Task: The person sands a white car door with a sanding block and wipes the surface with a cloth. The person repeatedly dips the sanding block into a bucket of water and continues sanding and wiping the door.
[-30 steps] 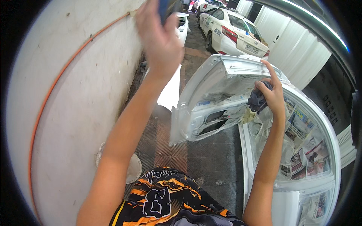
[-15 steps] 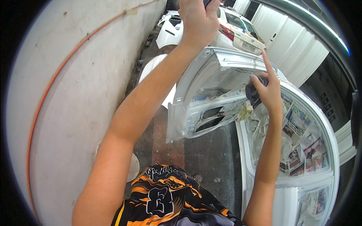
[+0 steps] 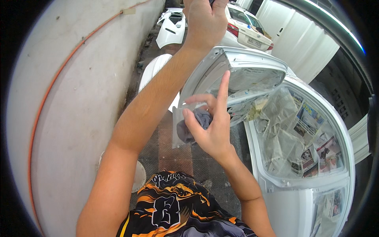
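My left hand is raised at the top edge, its fingers closed and partly cut off by the frame. A bit of something dark shows there, too little to name. In front of the open car door, my right hand grips a bunched grey cloth, its index finger pointing up. That door is whitish and its window area is covered with masking sheet and paper. I cannot tell whether the cloth touches the door.
To the right stands the white car body, its opening masked with newspaper and clear plastic. A wall with an orange hose runs along the left. White body panels and a white car are farther back. A round pale container is beside my left arm.
My right hand has swung left and down with the cloth, from the door opening's hinge side toward the door's near edge. My left hand stays raised, nearly unmoved.
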